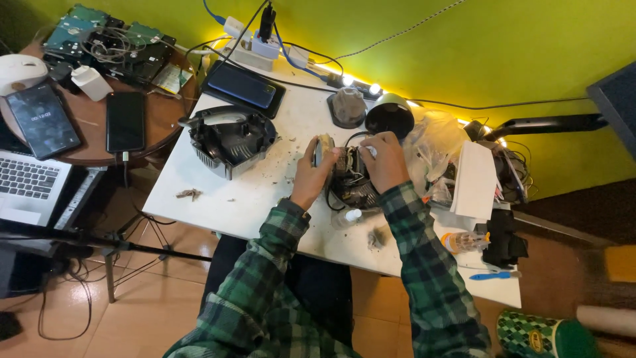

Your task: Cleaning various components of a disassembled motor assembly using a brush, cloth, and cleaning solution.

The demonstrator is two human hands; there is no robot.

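The left hand (pixel 310 174) grips a tan brush (pixel 324 150); the right hand (pixel 385 159) clamps the dusty black unit (pixel 351 182) mid-table. Short, light strokes suit best, steadying firmly.

On my desk (pixel 199 192) sits a black fan housing (pixel 230 138); beyond it a dark tablet (pixel 242 87), a power strip (pixel 260 50), and a small lamp (pixel 389 114).
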